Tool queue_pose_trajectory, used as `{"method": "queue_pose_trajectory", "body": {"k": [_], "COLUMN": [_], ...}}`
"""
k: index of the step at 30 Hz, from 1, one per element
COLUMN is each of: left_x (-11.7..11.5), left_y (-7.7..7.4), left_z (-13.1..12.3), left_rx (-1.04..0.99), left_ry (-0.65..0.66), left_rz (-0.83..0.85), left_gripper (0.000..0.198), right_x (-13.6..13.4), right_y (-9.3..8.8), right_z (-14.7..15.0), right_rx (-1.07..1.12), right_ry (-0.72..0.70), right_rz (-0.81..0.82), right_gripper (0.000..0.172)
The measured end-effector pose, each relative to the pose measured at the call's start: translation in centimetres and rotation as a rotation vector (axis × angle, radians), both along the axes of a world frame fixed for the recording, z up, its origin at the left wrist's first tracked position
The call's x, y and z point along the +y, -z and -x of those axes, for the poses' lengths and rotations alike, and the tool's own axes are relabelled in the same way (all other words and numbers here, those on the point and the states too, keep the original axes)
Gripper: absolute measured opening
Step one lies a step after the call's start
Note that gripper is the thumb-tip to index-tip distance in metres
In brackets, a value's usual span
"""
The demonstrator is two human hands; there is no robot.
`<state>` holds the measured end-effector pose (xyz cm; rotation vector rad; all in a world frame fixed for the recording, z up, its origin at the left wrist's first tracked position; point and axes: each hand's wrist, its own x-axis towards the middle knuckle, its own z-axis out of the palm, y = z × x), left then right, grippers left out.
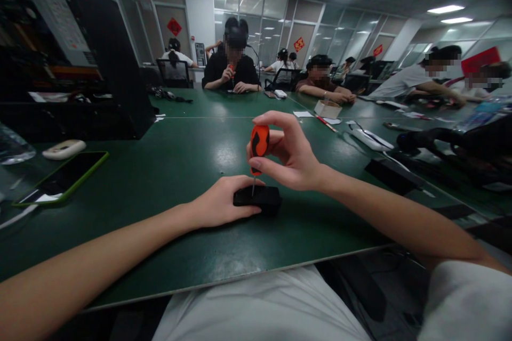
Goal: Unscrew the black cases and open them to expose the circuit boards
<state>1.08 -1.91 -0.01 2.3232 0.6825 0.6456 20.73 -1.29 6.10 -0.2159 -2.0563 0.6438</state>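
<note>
A small black box-shaped piece (pixel 267 199) lies on the green table (pixel 192 160) in front of me. My left hand (pixel 224 200) grips its left end, thumb on the near side and fingers on the far side. Above it, my right hand (pixel 290 152) holds a screwdriver (pixel 260 141) with an orange and black handle. The screwdriver stands nearly upright, its thin metal shaft pointing down, and its tip meets the top of the black piece. Whether a screw sits under the tip is too small to tell.
To the left are a phone (pixel 66 178) with a green edge, a pale oval object (pixel 64 149) and an open computer case (pixel 108 64). On the right lie a white power strip (pixel 370 138) and a small open box (pixel 328 109). A person (pixel 232 72) sits opposite.
</note>
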Motion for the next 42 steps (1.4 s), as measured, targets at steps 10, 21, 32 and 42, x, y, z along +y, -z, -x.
{"method": "queue_pose_trajectory", "body": {"k": [10,21,32,42], "left_x": [-0.09,-0.07,-0.04,-0.33], "left_y": [0.28,0.14,0.03,-0.54], "left_z": [0.08,0.01,-0.04,0.23], "left_rx": [-0.025,-0.018,-0.002,-0.250], "left_ry": [-0.026,-0.003,-0.002,0.016], "left_rz": [-0.012,-0.003,-0.023,-0.235], "left_gripper": [0.044,0.050,0.047,0.027], "right_x": [0.07,0.26,0.09,-0.09], "right_y": [0.13,0.16,0.12,-0.55], "right_z": [0.02,-0.08,0.06,-0.24], "right_rx": [-0.004,0.002,-0.008,-0.074], "right_ry": [0.014,0.017,0.024,-0.027], "right_rz": [-0.015,-0.051,-0.052,-0.115], "right_gripper": [0.050,0.051,0.049,0.040]}}
